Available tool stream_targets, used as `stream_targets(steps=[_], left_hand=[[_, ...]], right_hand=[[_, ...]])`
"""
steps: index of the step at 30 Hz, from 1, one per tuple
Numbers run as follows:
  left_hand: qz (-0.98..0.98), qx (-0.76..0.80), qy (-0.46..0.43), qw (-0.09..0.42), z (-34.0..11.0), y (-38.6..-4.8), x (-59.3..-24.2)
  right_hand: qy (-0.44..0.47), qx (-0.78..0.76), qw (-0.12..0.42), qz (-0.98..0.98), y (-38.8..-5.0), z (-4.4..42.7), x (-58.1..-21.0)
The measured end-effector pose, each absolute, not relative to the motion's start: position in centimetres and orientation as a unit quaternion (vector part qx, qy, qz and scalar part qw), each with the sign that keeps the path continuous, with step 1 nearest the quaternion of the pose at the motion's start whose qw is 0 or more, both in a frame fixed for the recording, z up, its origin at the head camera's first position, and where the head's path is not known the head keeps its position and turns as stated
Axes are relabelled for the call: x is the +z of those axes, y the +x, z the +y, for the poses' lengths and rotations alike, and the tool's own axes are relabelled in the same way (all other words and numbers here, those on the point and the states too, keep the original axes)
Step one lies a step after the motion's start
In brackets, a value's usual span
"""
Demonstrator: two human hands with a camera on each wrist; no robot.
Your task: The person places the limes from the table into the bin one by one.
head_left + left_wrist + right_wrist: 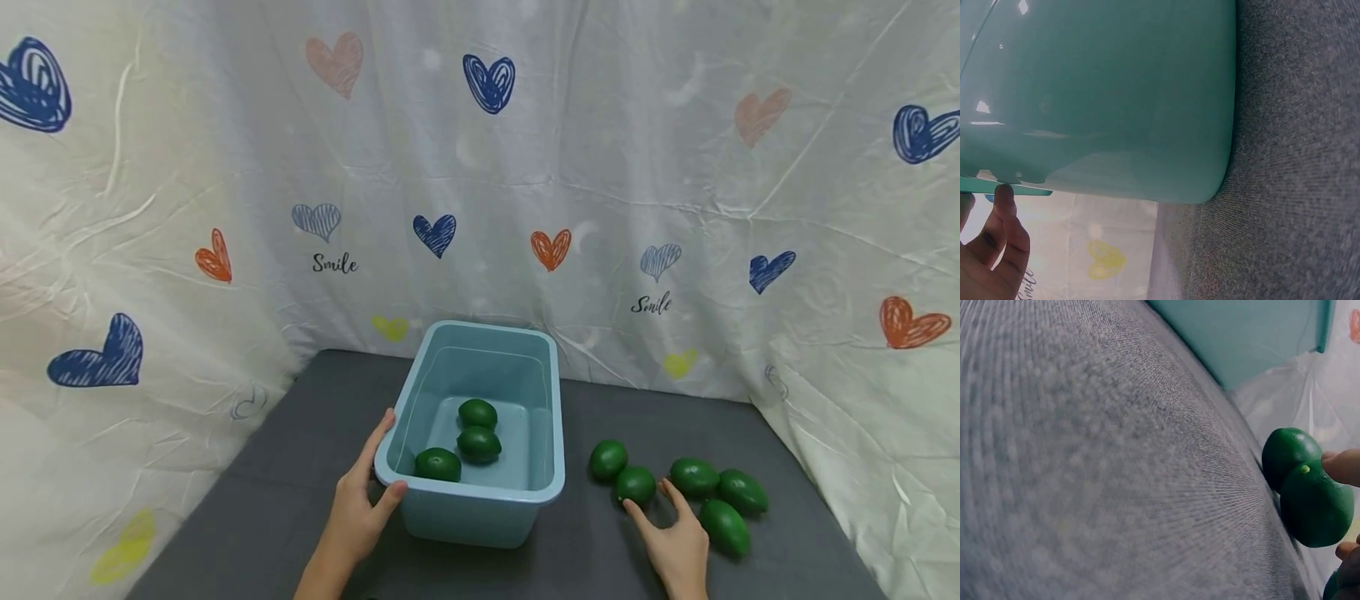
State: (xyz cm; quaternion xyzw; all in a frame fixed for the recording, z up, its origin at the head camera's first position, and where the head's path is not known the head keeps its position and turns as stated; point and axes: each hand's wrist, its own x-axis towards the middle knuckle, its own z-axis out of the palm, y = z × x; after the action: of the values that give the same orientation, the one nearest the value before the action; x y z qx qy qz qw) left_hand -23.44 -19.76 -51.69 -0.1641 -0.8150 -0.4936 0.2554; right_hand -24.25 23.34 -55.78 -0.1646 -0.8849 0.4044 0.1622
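A light blue plastic bin (480,521) stands on the grey table, with three glossy green limes (478,444) on its floor. At the bin's near left corner, my left hand (354,510) holds the rim, thumb at the front and fingers along the left side. The left wrist view shows its fingers (1005,200) at the rim. To the right of the bin, my right hand (678,546) has its thumb and fingers spread around a lime (635,485). In the right wrist view that lime (1316,509) rests on the table, its nub showing between thumb and fingers.
Another lime (608,460) touches the one at my right hand. Three more limes (724,528) lie grouped just right of that hand. A white curtain (480,167) printed with hearts hangs behind the grey table (247,517) and along both sides.
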Motion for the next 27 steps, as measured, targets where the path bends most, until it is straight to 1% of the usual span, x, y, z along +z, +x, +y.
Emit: stream_targets(steps=[11, 19, 27], left_hand=[[-0.816, -0.491, -0.166, 0.256, -19.8, -23.5, -52.1], [-0.805, -0.499, -0.175, 0.269, -19.7, -23.5, -51.8], [-0.800, -0.508, -0.168, 0.271, -19.3, -23.4, -51.6]], right_hand=[[-0.164, 0.407, 0.143, -0.887, -24.7, 23.5, -56.9], [-0.145, 0.394, 0.162, -0.893, -25.1, 23.3, -57.0], [-0.142, 0.380, 0.135, -0.904, -26.1, 23.6, -56.9]])
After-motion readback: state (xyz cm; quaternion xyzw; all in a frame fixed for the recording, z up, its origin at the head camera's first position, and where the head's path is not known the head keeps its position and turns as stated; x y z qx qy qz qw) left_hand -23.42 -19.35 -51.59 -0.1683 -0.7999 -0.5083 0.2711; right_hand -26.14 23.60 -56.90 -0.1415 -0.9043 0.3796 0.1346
